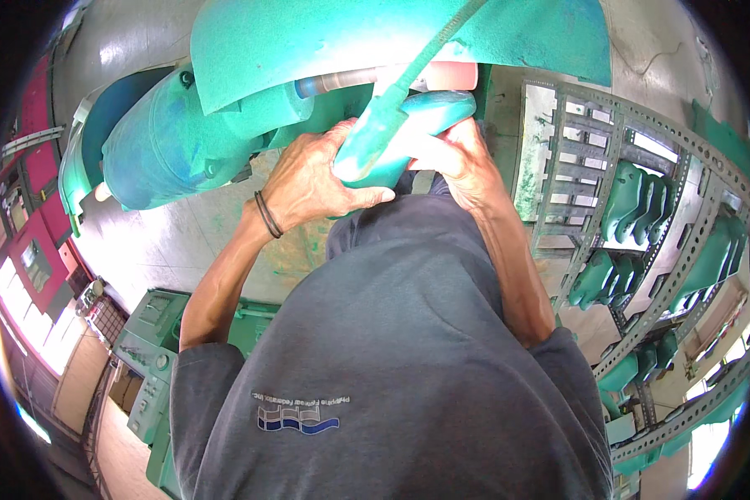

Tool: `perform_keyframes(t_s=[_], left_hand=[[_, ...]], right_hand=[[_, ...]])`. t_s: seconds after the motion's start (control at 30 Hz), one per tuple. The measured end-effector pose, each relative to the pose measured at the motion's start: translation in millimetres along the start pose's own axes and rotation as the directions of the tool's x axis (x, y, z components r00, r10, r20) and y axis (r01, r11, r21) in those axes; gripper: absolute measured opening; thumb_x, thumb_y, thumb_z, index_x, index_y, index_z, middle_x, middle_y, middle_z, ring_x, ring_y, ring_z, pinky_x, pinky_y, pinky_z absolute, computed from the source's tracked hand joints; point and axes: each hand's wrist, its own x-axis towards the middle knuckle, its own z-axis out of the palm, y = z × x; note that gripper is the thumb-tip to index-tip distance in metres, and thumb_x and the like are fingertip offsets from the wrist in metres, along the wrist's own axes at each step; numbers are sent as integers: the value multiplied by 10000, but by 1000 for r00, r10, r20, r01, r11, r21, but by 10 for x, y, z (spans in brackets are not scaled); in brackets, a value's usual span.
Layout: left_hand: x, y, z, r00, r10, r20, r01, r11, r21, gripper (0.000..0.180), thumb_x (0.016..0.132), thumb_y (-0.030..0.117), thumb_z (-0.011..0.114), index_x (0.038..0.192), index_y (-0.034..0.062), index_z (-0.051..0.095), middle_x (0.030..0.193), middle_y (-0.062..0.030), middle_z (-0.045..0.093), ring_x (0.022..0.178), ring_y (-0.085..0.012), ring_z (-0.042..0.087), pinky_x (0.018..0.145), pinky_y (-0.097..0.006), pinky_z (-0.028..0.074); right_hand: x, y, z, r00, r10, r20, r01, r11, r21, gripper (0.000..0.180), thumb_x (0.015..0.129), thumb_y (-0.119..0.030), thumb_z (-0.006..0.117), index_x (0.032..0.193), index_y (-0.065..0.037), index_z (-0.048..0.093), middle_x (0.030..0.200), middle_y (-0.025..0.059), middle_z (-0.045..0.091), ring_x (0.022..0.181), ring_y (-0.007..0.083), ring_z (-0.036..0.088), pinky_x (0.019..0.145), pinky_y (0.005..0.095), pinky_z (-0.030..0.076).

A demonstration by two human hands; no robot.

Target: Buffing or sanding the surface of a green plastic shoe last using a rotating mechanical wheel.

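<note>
Both of my hands are closed around a green shoe last point(442, 111), holding it close in front of my body. My left hand point(312, 175) grips its left side, with the thumb stretched along the lower edge. On the other side my right hand point(467, 167) wraps its fingers around the right end. A dusty lamp head on a flexible neck point(433, 54) hangs over the last and hides part of it. Just beyond the last is a pinkish sanding drum point(452, 77) on a metal shaft point(342, 81); I cannot tell whether they touch.
A dust-coated green machine hood point(308, 50) arches over the drum, with a cylindrical motor housing point(167, 142) to the left. Slotted metal racks point(617, 133) at the right hold several green lasts point(633, 204). A green machine point(146, 367) stands at the lower left.
</note>
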Motion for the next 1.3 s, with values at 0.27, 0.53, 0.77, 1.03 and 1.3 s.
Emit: perform_keyframes(t_s=[0.27, 0.53, 0.77, 1.03, 1.3], left_hand=[[18, -27, -15, 1000, 9, 22, -10, 1000, 26, 1006, 661, 561, 907, 1352, -90, 572, 864, -248, 736, 789, -376, 738, 755, -427, 587], [55, -9, -8, 1000, -7, 3, 7, 1000, 27, 983, 664, 556, 910, 1346, -73, 582, 884, -234, 744, 797, -373, 740, 759, -427, 586], [25, -14, 5, 999, 30, -14, -31, 999, -12, 923, 672, 510, 921, 1334, -44, 594, 927, -194, 759, 819, -364, 744, 771, -413, 591], [22, 11, -63, 1000, 19, 10, -19, 999, -34, 865, 665, 505, 931, 1265, -40, 628, 944, -191, 758, 834, -360, 745, 788, -410, 591], [22, -68, 34, 1000, -9, 7, 10, 996, -88, 879, 659, 536, 931, 1234, -59, 634, 892, -215, 744, 795, -352, 739, 752, -411, 583]], right_hand=[[-11, 0, 61, 998, -52, -31, 53, 998, 34, 635, 837, -164, 825, 1327, -19, 449, 1129, 116, 613, 993, 225, 665, 732, 381, 621], [59, 49, -27, 1000, -19, 13, 19, 1000, 19, 611, 836, -205, 825, 1311, -15, 492, 1127, 109, 627, 935, 201, 685, 717, 351, 614], [6, -7, 35, 999, -36, -29, 36, 999, -19, 598, 826, -219, 832, 1287, -12, 513, 1112, 110, 633, 925, 195, 682, 711, 337, 604], [46, 78, 22, 998, -20, -59, 19, 1000, -13, 635, 825, -196, 835, 1306, -4, 468, 1120, 122, 616, 921, 199, 675, 694, 322, 584], [71, 107, -61, 999, -11, 52, 14, 998, -65, 528, 923, -248, 734, 1335, 28, 551, 1195, 135, 674, 1022, 206, 703, 827, 367, 614]])
